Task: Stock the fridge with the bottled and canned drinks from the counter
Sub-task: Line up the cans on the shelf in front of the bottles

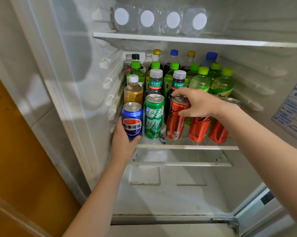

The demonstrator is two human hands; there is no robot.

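Note:
My left hand grips a blue Pepsi can from below at the front left corner of the middle glass shelf. My right hand holds the top of a tall red can, which leans a little on the same shelf. A green Sprite can stands between the two. Two more red cans stand to the right, partly hidden by my right forearm. Behind them are several bottles with green caps, two dark tea bottles and an orange bottle.
Several clear water bottles lie on their sides on the top shelf. Below the middle shelf is a lower glass shelf and the bare fridge floor. The fridge's left wall and a wooden panel are at left.

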